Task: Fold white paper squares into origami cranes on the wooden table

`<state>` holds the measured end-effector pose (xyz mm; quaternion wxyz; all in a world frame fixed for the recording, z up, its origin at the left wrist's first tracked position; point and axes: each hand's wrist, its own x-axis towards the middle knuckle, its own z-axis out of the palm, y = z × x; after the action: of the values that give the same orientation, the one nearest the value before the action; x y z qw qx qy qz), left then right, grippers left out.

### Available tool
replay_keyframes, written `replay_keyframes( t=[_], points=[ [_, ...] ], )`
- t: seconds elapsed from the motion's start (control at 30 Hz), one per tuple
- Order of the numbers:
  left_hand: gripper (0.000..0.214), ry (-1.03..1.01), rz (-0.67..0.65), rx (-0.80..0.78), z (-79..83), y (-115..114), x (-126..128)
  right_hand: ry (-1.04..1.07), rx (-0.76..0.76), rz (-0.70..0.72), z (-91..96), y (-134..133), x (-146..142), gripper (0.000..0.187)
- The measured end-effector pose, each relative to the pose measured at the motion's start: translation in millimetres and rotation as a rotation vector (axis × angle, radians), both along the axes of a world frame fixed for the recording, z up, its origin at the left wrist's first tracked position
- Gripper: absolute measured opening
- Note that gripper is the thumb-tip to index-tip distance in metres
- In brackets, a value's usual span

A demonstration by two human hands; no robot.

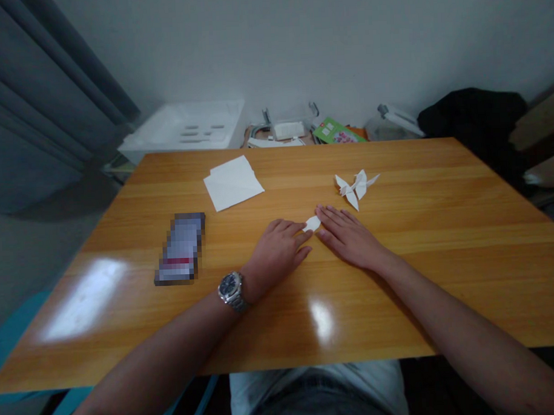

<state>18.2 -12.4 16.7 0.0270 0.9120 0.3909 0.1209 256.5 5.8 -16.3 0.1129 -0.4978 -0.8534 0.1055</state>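
Observation:
A small folded strip of white paper [311,224] lies on the wooden table [398,300] between my two hands. My left hand [276,250] rests palm down, its fingertips at the strip's left end, with a steel wristwatch [231,291] on the wrist. My right hand [348,238] lies flat too, its fingertips against the strip's right end. I cannot tell whether either hand grips it. A white origami crane [356,188] stands just beyond my right hand, and a small stack of white paper sheets [233,183] lies farther left.
A phone [181,248] with a blurred screen lies left of my left hand. Past the table's far edge are a white plastic tray [183,129], a green booklet [335,131] and a black cloth [471,119]. A grey curtain [41,101] hangs at the left.

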Motion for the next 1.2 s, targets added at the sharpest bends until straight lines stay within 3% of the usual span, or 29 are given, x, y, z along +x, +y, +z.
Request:
replay_keyframes(
  t=[0.33,0.77,1.2],
  points=[
    [0.033,-0.012,-0.005,0.020,0.2,3,-1,0.211,0.105,0.052,8.1,7,5,0.045],
    [0.033,-0.098,-0.049,-0.031,-6.9,6,1,0.189,0.151,0.068,2.5,6,-1,0.034],
    [0.036,-0.193,0.210,-0.001,-12.1,14,4,0.241,0.200,-0.026,-0.5,5,-16,0.025]
  ],
)
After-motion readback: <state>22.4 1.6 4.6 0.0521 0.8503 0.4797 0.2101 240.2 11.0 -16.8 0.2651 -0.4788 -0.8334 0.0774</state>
